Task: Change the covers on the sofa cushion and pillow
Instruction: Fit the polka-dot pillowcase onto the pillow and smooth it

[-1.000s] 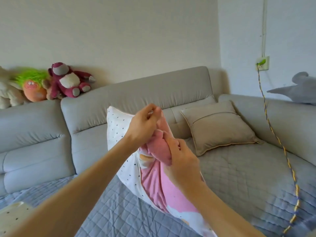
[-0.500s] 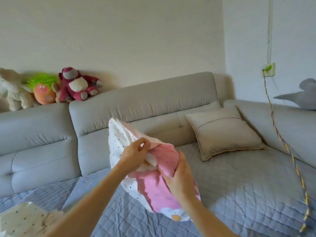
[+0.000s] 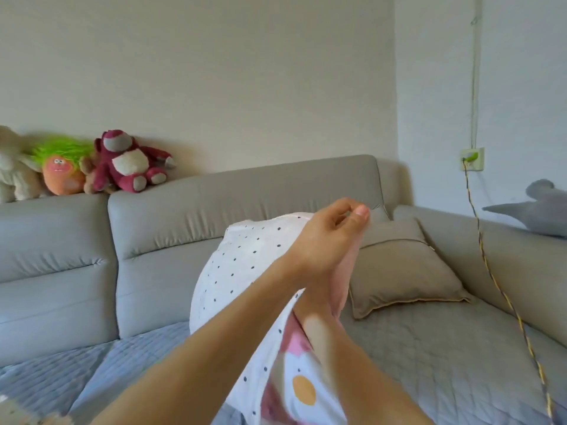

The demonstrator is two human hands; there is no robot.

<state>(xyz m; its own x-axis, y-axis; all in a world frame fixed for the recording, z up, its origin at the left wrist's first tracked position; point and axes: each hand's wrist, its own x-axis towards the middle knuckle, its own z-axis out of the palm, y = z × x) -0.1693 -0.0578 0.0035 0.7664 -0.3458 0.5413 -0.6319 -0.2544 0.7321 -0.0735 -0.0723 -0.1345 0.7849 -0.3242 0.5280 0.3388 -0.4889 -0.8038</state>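
Note:
A white pillow with small dark dots (image 3: 239, 271) stands tilted on the sofa seat in front of me. A pink printed cover with a fried-egg picture (image 3: 302, 391) wraps its near right side. My left hand (image 3: 331, 237) is raised over the pillow's top right corner, its thumb and fingertips pinched together at the upper edge of the pink fabric. My right hand (image 3: 319, 305) reaches up along the pillow's right side under my left wrist. Its fingers are hidden by that wrist and the pink fabric.
A beige cushion (image 3: 399, 271) leans in the sofa corner just right of the pillow. Plush toys (image 3: 129, 162) sit on the grey sofa back (image 3: 245, 194). A grey plush (image 3: 540, 210) lies at far right. A yellow braided cable (image 3: 491, 271) hangs from the wall socket across the seat.
The pillow has swung up and closer, its dotted face now toward me. My left hand rose to the pillow's top corner. My right hand slid under my left wrist, out of sight.

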